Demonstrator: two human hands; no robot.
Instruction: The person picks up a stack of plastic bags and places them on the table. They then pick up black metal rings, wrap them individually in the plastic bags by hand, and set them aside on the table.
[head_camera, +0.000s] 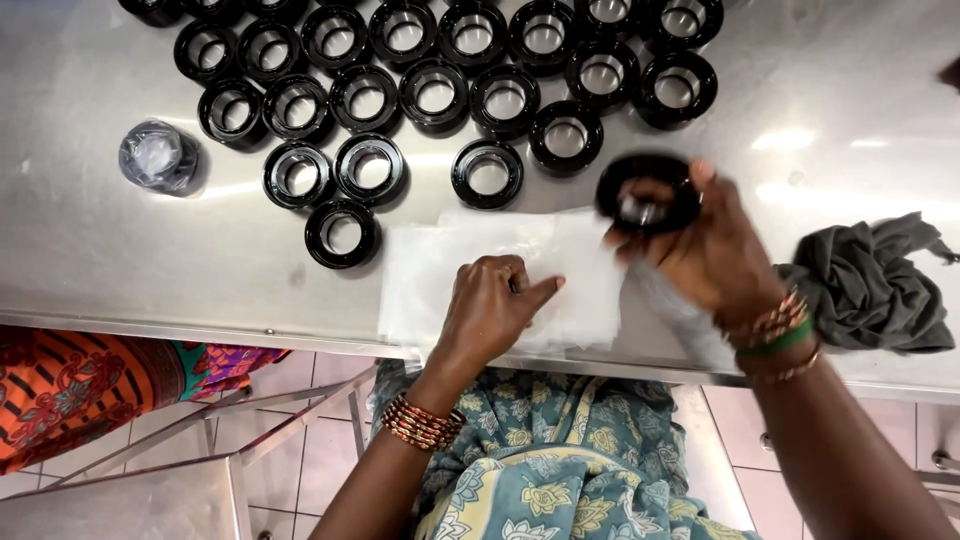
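Note:
My right hand (710, 250) holds a black ring-shaped part (648, 192) with a shiny metal bore, lifted just above the steel table (90, 230). My left hand (492, 305) rests flat on a stack of thin white plastic bags (430, 270) near the table's front edge, index finger stretched to the right. Several identical black rings (436, 93) stand in rows across the far side of the table, the nearest one (343, 232) just left of the bags.
A ring wrapped in clear plastic (157, 155) sits alone at the left. A crumpled grey cloth (868, 285) lies at the right by my wrist. Below the table edge are a patterned garment, a metal frame (230, 440) and tiled floor.

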